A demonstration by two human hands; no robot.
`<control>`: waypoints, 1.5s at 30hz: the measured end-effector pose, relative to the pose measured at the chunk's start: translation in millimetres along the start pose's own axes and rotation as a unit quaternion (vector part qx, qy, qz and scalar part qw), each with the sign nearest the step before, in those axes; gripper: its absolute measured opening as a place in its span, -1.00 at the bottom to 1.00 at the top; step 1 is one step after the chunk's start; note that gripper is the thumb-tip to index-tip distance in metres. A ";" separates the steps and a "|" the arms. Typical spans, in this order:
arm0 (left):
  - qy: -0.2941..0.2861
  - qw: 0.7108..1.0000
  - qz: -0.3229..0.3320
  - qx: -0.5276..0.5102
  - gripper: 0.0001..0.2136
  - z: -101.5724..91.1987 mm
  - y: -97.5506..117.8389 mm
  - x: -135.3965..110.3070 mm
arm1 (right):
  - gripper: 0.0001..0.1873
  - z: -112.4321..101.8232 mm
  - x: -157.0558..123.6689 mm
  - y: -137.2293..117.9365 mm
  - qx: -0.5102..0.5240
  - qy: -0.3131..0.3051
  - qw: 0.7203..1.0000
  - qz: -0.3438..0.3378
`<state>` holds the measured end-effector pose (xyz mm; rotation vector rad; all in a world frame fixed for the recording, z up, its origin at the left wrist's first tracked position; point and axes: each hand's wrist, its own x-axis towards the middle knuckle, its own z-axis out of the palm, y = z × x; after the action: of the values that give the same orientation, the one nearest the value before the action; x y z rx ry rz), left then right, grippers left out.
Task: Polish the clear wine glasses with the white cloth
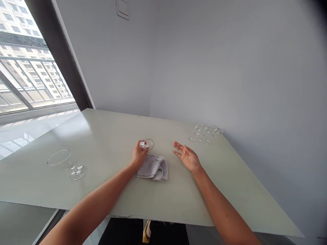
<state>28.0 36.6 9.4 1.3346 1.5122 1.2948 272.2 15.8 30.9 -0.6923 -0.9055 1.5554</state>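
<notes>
My left hand [139, 153] is closed around a small clear stemmed glass [149, 144], whose round end points to the right. Just below that hand, a crumpled light grey cloth [153, 167] lies on the table. To the right of the cloth, my right hand [188, 157] hovers with its fingers stretched out and apart, holding nothing. A larger clear stemmed glass [78, 173] stands on the table at the left, apart from both hands.
Several clear stemmed glasses [204, 132] stand grouped near the back right of the pale table [114, 129]. Grey walls [217, 61] border the back and right. A window [30, 61] is at the far left. The table's front edge lies beneath my forearms.
</notes>
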 end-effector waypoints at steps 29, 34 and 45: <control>0.025 0.992 0.062 0.105 -0.83 -5.3 -2.3 4.9 | -0.82 86.9 -28.6 76.0 -0.468 -0.079 0.875 -0.098; 0.046 0.956 0.138 0.256 -0.90 -11.2 1.2 8.0 | -0.70 67.1 -16.4 55.3 -0.394 0.045 0.916 -0.055; -0.037 0.931 0.210 0.297 -0.74 -1.3 -0.1 -6.2 | -0.67 102.5 -38.1 13.4 -0.260 0.172 0.947 -0.081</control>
<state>28.0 30.3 9.0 2.1648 1.6963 1.0374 186.7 -40.3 71.7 -1.1909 -1.0815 1.0041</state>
